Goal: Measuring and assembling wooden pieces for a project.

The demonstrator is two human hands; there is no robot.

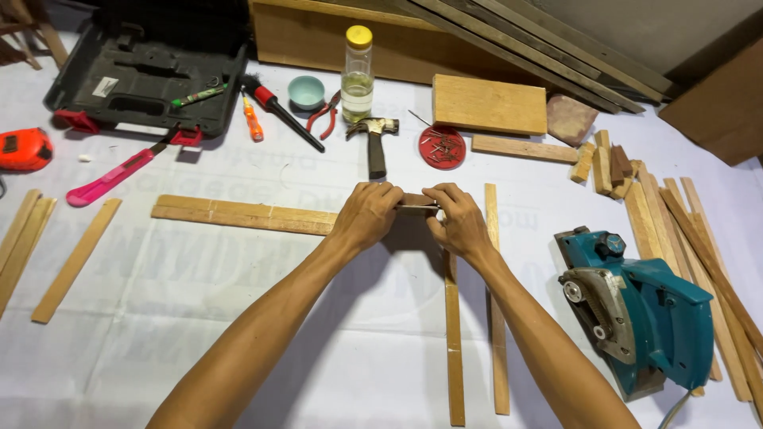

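While both hands grip a small wooden block [415, 201] lying crosswise, the left hand [367, 213] and right hand [456, 218] pinch opposite ends above an upright slat [453, 334].

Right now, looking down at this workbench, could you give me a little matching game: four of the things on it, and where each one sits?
Things:
1. hammer
2. electric planer
3. tape measure
4. bottle

Places:
A. far left edge of the table
B. right side, beside the loose wooden strips
C. just beyond the two hands, left hand and right hand
D. at the back, next to the small bowl

Pairs: 1-C, 2-B, 3-A, 4-D
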